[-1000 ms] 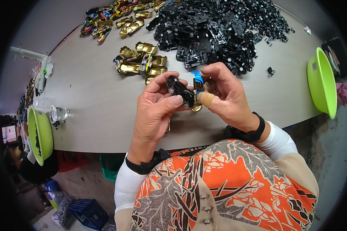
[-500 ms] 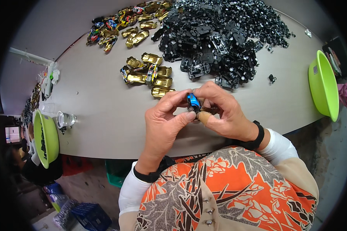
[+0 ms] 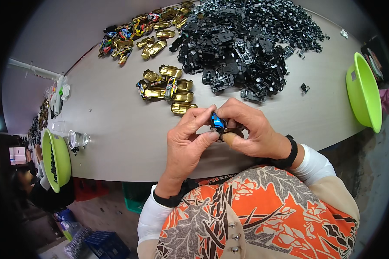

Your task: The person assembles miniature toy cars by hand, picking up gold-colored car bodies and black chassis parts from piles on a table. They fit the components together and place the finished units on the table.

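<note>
Between my two hands, over the near middle of the table, is a small blue toy car [image 3: 218, 123]. Thumb and fingers of my left hand [image 3: 189, 137] pinch it from the left. My right hand [image 3: 253, 129] grips it from the right, with a tan wrap on its thumb; the palm side of those fingers is partly hidden. Just beyond my hands lies a loose group of gold toy cars [image 3: 182, 96] with a few multicoloured ones. Farther back rises a big heap of black toy car chassis [image 3: 233, 56] with small wheels.
More gold and multicoloured toy cars [image 3: 154, 48] lie at the back left. A green basin [image 3: 362, 93] stands at the right edge, another green basin [image 3: 64, 160] with dark parts at the left. Beside that one is a clear cup [image 3: 77, 139]. One small black part [image 3: 305, 88] lies right of the heap.
The view has shifted slightly, so the table and basins sit a little differently in the picture. Both hands keep hold of the blue toy car, with only slight finger movement.
</note>
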### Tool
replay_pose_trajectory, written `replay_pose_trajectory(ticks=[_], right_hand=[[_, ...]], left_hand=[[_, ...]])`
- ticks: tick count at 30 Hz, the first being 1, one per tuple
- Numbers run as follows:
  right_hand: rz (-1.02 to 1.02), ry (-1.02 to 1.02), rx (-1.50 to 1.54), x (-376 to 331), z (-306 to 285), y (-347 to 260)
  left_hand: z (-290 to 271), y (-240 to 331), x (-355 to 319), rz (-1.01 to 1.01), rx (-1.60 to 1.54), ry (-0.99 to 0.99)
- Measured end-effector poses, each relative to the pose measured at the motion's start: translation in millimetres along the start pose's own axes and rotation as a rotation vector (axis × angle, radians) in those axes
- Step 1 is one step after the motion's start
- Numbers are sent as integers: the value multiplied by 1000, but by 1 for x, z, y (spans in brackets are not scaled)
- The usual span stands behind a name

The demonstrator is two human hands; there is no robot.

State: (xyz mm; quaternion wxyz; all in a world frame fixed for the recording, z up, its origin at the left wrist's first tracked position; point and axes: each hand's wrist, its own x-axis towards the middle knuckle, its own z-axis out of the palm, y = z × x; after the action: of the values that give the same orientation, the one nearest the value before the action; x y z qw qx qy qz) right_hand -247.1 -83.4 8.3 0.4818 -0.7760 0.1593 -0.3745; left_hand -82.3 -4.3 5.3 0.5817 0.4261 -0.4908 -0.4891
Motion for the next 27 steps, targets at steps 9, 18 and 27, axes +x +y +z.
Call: replay_pose_trajectory(ticks=[9, 18, 27], right_hand=[[13, 76, -47, -5, 2, -1], [20, 74, -27, -11, 6, -12], [-42, 4, -54, -12, -2, -4]], left_hand=[[12, 5, -8, -63, 175, 50], [20, 8, -17, 117, 466, 71], [17, 14, -18, -72, 169, 57]])
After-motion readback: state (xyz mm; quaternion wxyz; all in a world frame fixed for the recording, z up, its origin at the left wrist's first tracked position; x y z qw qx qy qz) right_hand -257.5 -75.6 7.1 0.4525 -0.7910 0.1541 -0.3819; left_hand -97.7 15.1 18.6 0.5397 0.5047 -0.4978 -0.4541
